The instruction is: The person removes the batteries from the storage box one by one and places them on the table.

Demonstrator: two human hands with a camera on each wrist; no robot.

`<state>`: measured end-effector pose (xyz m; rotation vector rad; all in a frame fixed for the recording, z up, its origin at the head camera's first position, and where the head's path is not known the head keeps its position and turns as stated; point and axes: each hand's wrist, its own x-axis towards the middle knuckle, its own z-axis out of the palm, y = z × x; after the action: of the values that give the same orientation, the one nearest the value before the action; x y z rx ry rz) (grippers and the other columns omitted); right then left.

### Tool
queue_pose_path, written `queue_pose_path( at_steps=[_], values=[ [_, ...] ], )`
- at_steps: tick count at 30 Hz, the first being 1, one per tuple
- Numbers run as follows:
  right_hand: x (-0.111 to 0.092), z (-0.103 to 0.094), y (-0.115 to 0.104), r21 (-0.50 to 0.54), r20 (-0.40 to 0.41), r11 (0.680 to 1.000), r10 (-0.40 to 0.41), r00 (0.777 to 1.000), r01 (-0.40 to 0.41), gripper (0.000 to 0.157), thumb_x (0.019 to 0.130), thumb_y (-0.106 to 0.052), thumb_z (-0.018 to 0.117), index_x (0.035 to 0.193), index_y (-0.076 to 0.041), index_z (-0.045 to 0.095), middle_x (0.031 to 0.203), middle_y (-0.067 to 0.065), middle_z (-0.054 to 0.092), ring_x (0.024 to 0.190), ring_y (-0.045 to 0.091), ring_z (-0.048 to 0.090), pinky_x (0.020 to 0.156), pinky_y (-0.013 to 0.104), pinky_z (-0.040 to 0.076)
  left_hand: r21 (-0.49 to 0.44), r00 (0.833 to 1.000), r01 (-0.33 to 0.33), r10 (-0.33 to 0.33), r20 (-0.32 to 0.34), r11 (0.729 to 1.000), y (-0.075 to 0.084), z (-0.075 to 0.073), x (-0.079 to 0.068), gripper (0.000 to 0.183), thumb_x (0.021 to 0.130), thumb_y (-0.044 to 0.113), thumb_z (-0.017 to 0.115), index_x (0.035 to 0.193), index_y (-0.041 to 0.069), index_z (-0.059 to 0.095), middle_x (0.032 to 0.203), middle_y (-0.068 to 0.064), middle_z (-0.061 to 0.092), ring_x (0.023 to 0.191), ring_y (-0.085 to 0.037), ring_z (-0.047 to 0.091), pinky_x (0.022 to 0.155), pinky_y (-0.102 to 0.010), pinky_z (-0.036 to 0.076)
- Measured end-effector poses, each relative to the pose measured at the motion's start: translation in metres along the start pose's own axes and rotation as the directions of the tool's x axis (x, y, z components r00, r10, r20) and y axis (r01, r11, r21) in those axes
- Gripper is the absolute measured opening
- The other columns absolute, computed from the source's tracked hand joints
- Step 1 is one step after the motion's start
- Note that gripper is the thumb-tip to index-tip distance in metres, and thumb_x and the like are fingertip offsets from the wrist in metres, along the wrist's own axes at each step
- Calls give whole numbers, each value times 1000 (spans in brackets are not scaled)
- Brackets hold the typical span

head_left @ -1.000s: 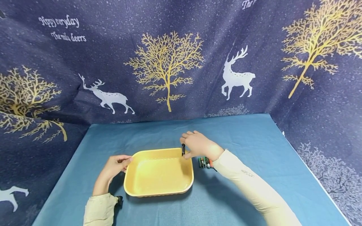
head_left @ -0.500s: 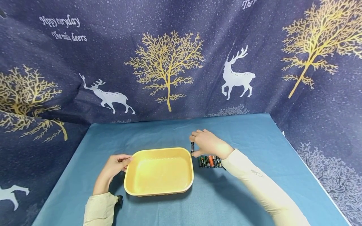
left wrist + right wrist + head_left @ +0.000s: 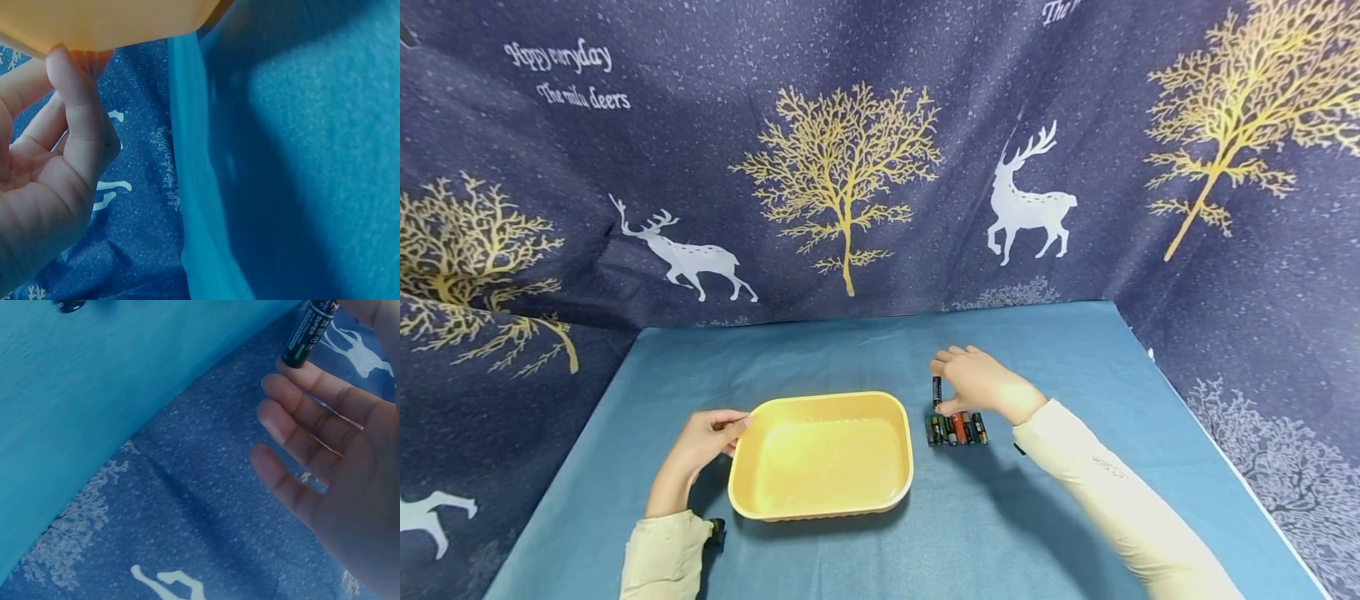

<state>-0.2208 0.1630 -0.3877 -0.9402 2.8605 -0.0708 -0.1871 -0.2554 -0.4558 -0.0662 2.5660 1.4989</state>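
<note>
My left hand (image 3: 706, 440) pinches the left rim of a yellow rectangular basin (image 3: 822, 467), thumb on the near side of the rim; the left wrist view shows the same hold on its wall (image 3: 125, 22). Inside the basin only its bare floor shows. My right hand (image 3: 981, 382) holds a black battery (image 3: 937, 392) end to end between thumb and index finger, other fingers spread. In the right wrist view that battery (image 3: 309, 331) bears the print "SUPER". Just below this hand, several batteries (image 3: 957, 429) in green, black and orange lie side by side in a row on the cloth.
A teal cloth (image 3: 820, 558) covers the table. Behind and at both sides hangs a dark blue curtain (image 3: 925, 250) with printed deer and golden trees. The battery row lies close to the basin's right side. A small dark object (image 3: 1019, 449) shows beside the right sleeve.
My right hand has moved right with the black battery, from over the basin's right rim to above the battery row, uncovering more of the row. My left hand and the basin stay put.
</note>
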Motion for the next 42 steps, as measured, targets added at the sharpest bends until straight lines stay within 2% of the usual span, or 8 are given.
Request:
queue_pose_path(
  at_steps=[12,23,34,42],
  values=[
    [-17,10,20,18,38,998,59,998,-59,67,76,-35,80,129,0,58,139,23,47,131,44,40,109,60,26,5,1000,4,-4,-6,1000,-2,1,0,36,94,18,64,116,-11,64,81,-8,68,64,-19,64,60,-33,57],
    [-37,28,39,48,55,995,80,995,-83,60,74,-28,81,123,0,61,138,28,46,129,47,40,106,63,27,2,1000,-11,11,-13,1000,-2,1,-1,34,95,15,63,116,-11,64,84,-11,69,64,-20,65,60,-33,58],
    [-49,47,49,49,70,996,68,995,-72,58,72,-27,83,119,0,64,130,26,54,119,44,50,102,61,36,15,1000,-5,5,-19,1000,-1,1,1,36,95,17,64,116,-11,64,85,-11,70,63,-19,65,60,-34,58],
    [-48,56,50,60,67,996,59,996,-64,55,71,-28,85,115,-4,66,123,19,59,115,40,53,102,62,35,16,1000,7,-6,-20,1000,-1,1,2,35,95,17,63,116,-10,64,85,-10,69,63,-18,64,60,-34,58]
  ],
)
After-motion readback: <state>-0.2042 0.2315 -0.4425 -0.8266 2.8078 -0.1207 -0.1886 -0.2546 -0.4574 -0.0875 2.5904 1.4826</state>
